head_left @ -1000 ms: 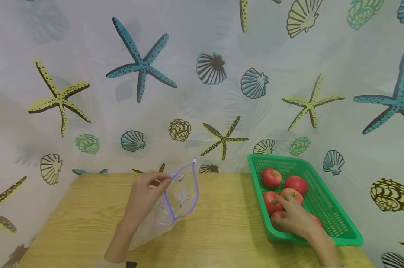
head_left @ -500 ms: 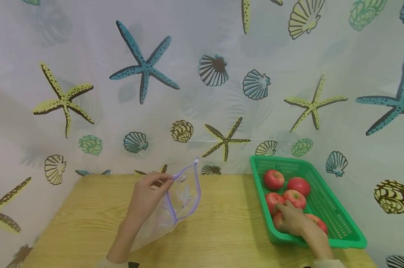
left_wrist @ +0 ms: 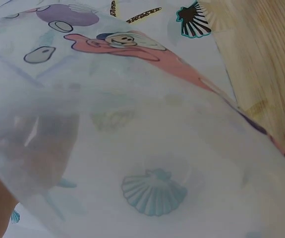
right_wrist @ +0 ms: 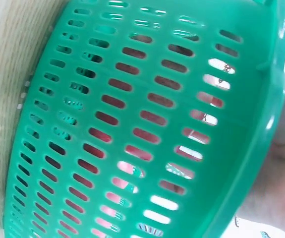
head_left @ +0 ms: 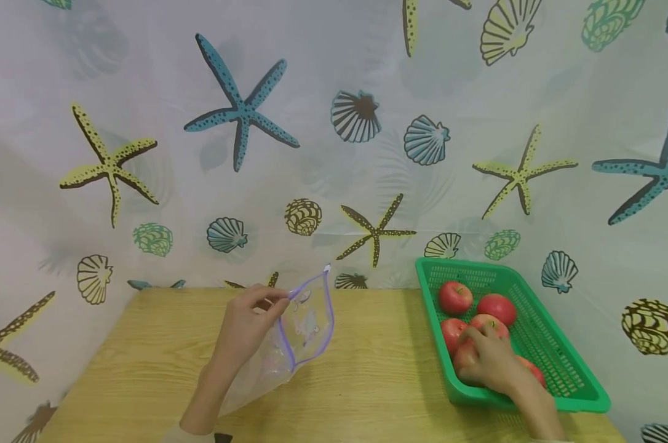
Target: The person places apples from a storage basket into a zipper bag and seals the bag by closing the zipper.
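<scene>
In the head view my left hand (head_left: 248,326) pinches the purple zip edge of a clear plastic zip bag (head_left: 259,375), whose mouth gapes toward the right. The bag's printed film (left_wrist: 152,144) fills most of the left wrist view. On the right, my right hand (head_left: 500,363) reaches into a green plastic basket (head_left: 585,384), its fingers curled over a red apple (head_left: 465,362) near the front left corner. Several other red apples, such as the one at the back left (head_left: 455,298), lie around it. The basket's slotted wall (right_wrist: 147,109) hides the fingers in the right wrist view.
A light wooden table (head_left: 367,369) lies under the bag and basket. Behind it hangs a pale curtain (head_left: 323,166) printed with starfish and shells. The basket's raised rim surrounds the apples.
My right hand has settled onto the front left apple, which now sits slightly higher and farther right in the basket. The left hand keeps its hold on the bag; the view has shifted slightly.
</scene>
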Motion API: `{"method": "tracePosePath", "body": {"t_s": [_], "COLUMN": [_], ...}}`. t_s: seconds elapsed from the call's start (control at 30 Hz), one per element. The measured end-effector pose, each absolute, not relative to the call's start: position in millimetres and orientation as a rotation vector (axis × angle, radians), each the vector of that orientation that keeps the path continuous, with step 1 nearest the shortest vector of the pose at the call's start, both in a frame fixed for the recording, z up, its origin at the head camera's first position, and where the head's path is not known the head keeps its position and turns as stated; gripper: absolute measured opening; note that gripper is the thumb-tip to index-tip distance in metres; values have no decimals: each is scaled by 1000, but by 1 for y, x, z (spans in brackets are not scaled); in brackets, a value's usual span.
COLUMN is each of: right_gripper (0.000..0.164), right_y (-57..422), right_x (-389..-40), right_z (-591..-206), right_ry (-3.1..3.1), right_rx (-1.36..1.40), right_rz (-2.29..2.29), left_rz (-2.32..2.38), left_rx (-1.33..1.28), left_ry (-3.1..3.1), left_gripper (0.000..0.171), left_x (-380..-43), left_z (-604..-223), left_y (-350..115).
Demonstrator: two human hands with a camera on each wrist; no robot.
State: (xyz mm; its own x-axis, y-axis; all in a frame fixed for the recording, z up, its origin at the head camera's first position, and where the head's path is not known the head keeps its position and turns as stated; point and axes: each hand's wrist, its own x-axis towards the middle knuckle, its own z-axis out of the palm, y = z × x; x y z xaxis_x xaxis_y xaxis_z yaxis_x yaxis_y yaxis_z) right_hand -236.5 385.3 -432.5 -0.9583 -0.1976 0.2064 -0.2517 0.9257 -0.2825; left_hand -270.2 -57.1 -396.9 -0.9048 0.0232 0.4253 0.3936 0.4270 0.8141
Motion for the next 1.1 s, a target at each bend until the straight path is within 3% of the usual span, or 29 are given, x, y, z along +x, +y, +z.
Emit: {"method": "tracePosePath", "body": {"t_s": [0.5, 1.1], "right_gripper": [52, 48], "right_y": [358, 301], "right_x": [-236, -241], "right_z": [-398, -368], "right_ry": [-2819, -2593], "right_rx": [199, 537], "right_rz": [423, 548], "left_rz": [-1472, -1486], "left_rx": [-366, -381], "left_ry": [-2359, -2357], "left_gripper": [8, 8], "left_x": [-271, -273], "left_z": [-396, -397], "left_y": [-55, -49]}}
